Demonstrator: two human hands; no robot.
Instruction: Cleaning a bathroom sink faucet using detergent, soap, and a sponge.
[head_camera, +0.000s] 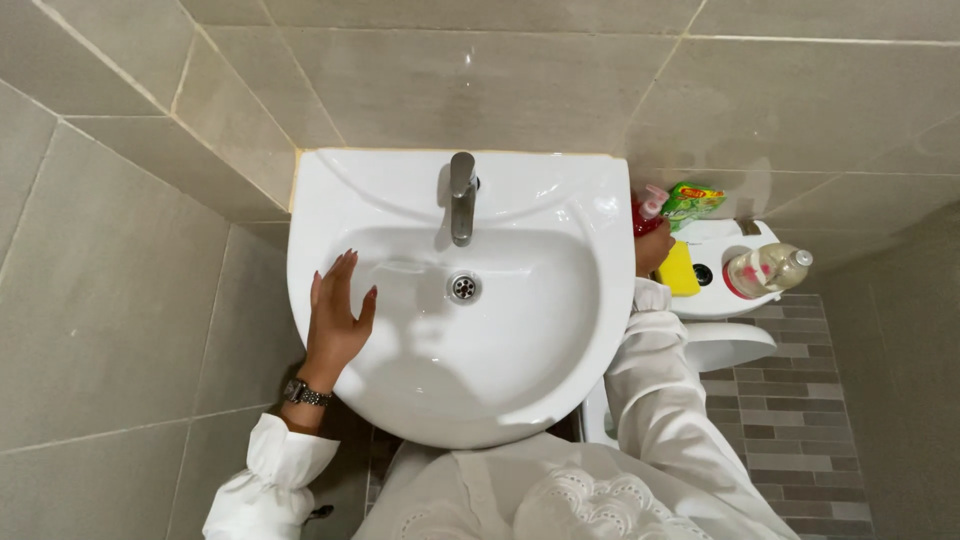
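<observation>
The left hand (335, 318) is resting flat, fingers spread open, on the basin (520, 400)'s rim at nine o'clock from the drain (464, 288). The right hand (654, 248) is reaching out past the rim at three o'clock, touching a red pump bottle (646, 212); I cannot tell whether it is closing on it. That bottle is standing upright, nearer this hand by far. Just beyond, on the toilet tank lid (722, 238), a yellow sponge (679, 270), a green packet (692, 200) and a clear bottle (768, 270) lying on its side are sitting. The tap (462, 198) is pointing toward six o'clock. Grey tiled walls (120, 300) are enclosing the room.
</observation>
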